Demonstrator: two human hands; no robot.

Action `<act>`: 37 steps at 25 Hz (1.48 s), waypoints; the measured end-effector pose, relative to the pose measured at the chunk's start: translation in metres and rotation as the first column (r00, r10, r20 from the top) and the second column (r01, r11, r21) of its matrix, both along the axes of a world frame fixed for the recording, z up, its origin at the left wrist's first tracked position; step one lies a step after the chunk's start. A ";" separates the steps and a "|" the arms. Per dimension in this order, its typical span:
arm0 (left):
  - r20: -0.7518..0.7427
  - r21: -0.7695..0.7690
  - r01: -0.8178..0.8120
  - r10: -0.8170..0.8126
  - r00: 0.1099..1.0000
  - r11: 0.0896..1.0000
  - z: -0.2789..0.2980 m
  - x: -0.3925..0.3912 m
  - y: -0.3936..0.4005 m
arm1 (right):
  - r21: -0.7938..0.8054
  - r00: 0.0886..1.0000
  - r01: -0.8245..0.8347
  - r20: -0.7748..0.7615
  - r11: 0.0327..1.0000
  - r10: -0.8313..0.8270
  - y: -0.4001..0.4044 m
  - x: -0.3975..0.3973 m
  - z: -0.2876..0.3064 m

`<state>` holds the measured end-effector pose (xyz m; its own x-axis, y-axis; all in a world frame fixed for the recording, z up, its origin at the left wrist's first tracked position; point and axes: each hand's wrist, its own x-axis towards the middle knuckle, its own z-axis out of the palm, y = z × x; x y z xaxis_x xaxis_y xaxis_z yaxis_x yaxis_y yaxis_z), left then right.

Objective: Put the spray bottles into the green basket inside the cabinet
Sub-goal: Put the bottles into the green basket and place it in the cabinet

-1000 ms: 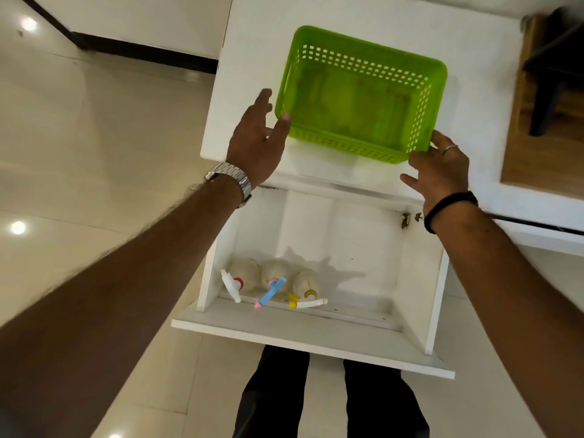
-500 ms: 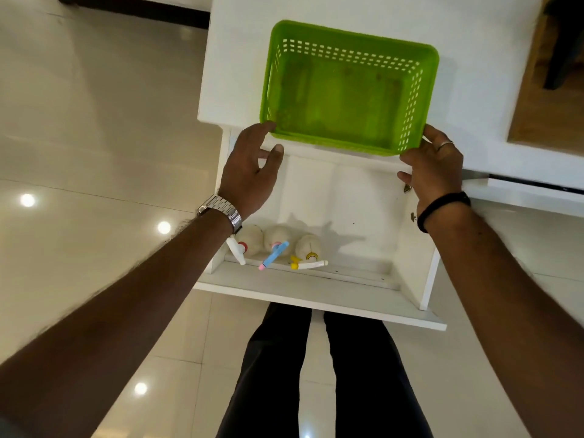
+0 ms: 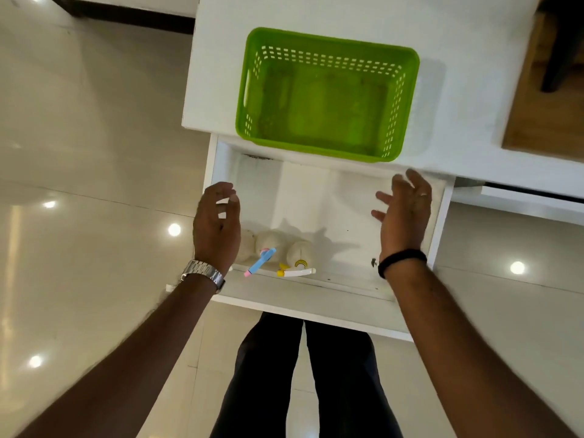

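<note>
An empty green basket rests on the white cabinet top, its near edge just over the front lip. Inside the open cabinet below stand three pale spray bottles. The one with a blue and pink trigger is in the middle, the one with a yellow and white trigger is to its right, and the leftmost bottle is mostly hidden behind my left hand. That hand hovers open over the left bottles. My right hand is open, fingers spread, over the cabinet's right side.
The cabinet door lies swung open toward my legs. A wooden table with a dark leg stands at the right. Glossy floor tiles stretch to the left.
Both hands have let go of the basket and dropped from its near corners down in front of the open cabinet. The basket stays on the top.
</note>
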<state>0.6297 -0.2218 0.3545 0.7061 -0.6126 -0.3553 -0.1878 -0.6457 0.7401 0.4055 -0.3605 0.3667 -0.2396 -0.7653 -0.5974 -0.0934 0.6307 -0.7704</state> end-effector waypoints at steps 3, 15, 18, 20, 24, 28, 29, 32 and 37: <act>-0.038 -0.029 -0.056 0.055 0.998 0.998 0.011 -0.002 -0.022 | -0.146 0.999 -0.012 -0.049 0.989 0.005 -0.045 0.003 0.015; -0.316 0.680 0.728 -0.861 0.398 0.087 -0.090 -0.036 0.050 | 0.360 0.027 -0.927 -0.215 0.105 0.976 0.136 -0.013 -0.113; -0.192 0.709 0.673 -0.859 0.474 0.212 -0.119 -0.044 0.070 | 0.430 -0.111 -0.903 -0.221 -0.005 0.969 0.159 -0.009 -0.149; -0.081 0.669 0.663 -0.855 0.513 0.335 -0.123 -0.046 0.071 | 0.398 -0.037 -0.915 -0.255 0.070 0.966 0.159 -0.008 -0.155; -0.021 0.588 0.672 -0.822 0.568 0.450 -0.083 -0.041 0.050 | 0.289 0.112 -0.932 -0.342 0.218 0.933 0.136 -0.004 -0.116; 0.058 0.480 0.729 -0.847 0.528 0.488 0.023 -0.024 0.017 | 0.106 0.275 -0.925 -0.475 0.365 0.836 0.096 0.006 0.001; 0.139 0.438 0.734 -0.846 0.515 0.519 0.057 -0.016 0.007 | 0.039 0.321 -0.917 -0.523 0.398 0.790 0.083 0.011 0.035; 0.406 0.291 0.741 -0.780 0.477 0.605 0.153 0.006 -0.026 | -0.205 0.441 -0.886 -0.648 0.415 0.621 0.039 0.025 0.129; 0.678 0.092 0.712 -0.567 0.467 0.696 0.245 0.058 -0.097 | -0.548 0.642 -0.757 -0.723 0.356 0.253 -0.060 0.053 0.216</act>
